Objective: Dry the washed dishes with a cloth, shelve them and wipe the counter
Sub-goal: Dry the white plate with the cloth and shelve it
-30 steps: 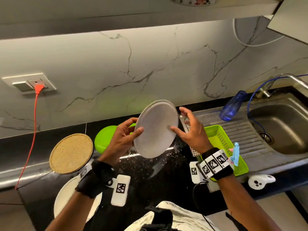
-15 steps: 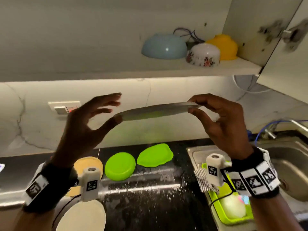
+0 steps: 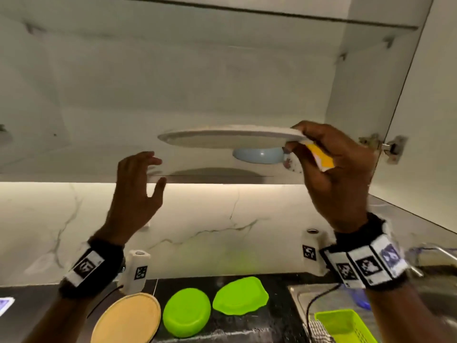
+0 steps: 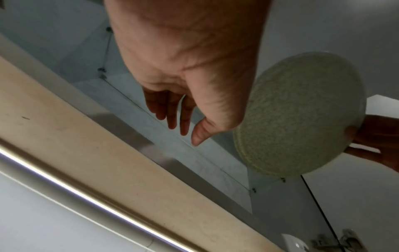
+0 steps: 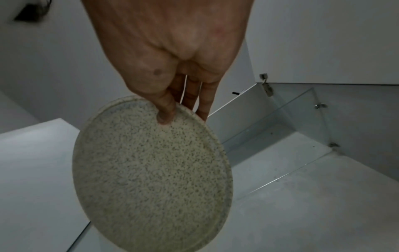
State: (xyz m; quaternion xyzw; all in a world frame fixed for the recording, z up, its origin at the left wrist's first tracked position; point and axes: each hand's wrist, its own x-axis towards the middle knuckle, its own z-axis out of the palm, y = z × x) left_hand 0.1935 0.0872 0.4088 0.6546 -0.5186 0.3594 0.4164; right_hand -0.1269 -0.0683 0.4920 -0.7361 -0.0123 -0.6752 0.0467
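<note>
A round speckled plate (image 3: 230, 138) hangs level inside the open wall cabinet, just above its lower shelf (image 3: 74, 169). My right hand (image 3: 295, 137) pinches the plate's right rim, thumb underneath and fingers on top. The right wrist view shows the plate's underside (image 5: 151, 170) with the thumb of that hand (image 5: 183, 117) pressed on it. My left hand (image 3: 157, 169) is open, apart from the plate, below its left edge at the shelf's front. In the left wrist view its fingers (image 4: 172, 119) hang straight and hold nothing, with the plate (image 4: 302, 116) to the right.
A blue bowl (image 3: 259, 155), a yellow bowl (image 3: 319, 154) and part of a floral one stand on the shelf behind the plate. The cabinet door (image 3: 432, 120) is open at right. Two green plates (image 3: 186, 315), a cork mat (image 3: 128, 320) and a green basket (image 3: 343, 325) lie on the counter.
The plate went from upright over the counter, in both hands, up to level inside the cabinet. My left hand has let go of it and dropped lower.
</note>
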